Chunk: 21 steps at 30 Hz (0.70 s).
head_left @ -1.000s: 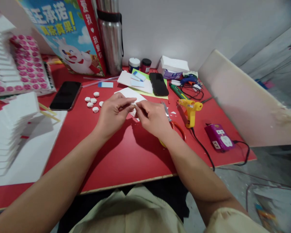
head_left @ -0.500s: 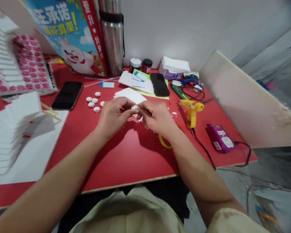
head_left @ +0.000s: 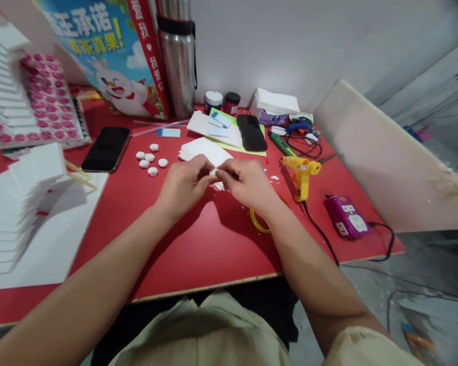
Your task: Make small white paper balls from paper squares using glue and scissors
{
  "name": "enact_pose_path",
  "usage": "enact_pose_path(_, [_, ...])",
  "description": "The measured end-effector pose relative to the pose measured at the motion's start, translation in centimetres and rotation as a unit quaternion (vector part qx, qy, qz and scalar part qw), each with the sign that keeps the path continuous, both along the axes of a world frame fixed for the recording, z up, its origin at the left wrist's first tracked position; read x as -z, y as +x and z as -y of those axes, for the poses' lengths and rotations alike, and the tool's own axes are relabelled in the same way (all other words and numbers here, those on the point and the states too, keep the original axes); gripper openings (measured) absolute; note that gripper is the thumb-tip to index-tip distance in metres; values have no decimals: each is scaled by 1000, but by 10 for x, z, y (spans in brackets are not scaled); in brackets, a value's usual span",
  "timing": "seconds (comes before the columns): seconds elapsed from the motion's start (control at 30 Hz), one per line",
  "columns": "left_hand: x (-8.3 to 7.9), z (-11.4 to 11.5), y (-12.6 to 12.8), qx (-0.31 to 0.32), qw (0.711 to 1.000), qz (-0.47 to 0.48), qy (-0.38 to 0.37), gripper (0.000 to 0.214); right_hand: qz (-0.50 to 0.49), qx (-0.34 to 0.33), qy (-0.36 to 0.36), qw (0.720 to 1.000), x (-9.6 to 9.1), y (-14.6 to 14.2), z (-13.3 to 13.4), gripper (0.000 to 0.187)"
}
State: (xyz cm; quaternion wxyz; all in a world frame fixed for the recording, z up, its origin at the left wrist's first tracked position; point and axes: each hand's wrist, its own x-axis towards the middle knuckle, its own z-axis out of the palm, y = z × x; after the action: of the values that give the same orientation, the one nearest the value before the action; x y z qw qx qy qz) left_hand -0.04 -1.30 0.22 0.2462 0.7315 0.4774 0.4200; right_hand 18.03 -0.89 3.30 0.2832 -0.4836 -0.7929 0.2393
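Observation:
Above the middle of the red table (head_left: pixel 198 239), both my hands meet at a small white paper piece (head_left: pixel 213 172). My left hand (head_left: pixel 187 180) pinches it from the left between thumb and forefinger. From the other side my right hand (head_left: pixel 244 183) grips it with the fingertips, which cover most of it. Behind the hands lies a stack of white paper sheets (head_left: pixel 206 148). Several small white folded paper pieces (head_left: pixel 152 172) are grouped left of my left hand. Yellow scissor handles (head_left: pixel 258 223) show partly beneath my right wrist.
A yellow glue gun (head_left: pixel 303 175) stands at right with its cord, near a purple power socket box (head_left: pixel 347 218). Two phones, one black phone (head_left: pixel 106 149) at left, lie about. A fanned white card structure (head_left: pixel 15 208) stands left. A steel flask (head_left: pixel 177 66) rises at the back.
My fingers have shifted slightly around the small white paper piece, and my left hand has moved a little right and down. A white folded piece beside it is now more exposed.

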Motion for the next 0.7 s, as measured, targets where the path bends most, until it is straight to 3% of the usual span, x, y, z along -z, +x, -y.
enact_pose_path(0.23, [5,0,9,51,973,177,-138,16,-50,37,-41,997,6,2,-6,21])
enact_pose_path(0.5, [3,-2,10,64,969,189,-148,19,-99,71,-42,992,11,2,-7,33])
enact_pose_path(0.6, [-4,-2,10,84,915,319,-233,18,-228,96,-92,965,4,5,-9,53])
enact_pose_path(0.7, [-9,-3,7,144,805,464,-340,19,-349,115,-137,920,-2,7,-12,63])
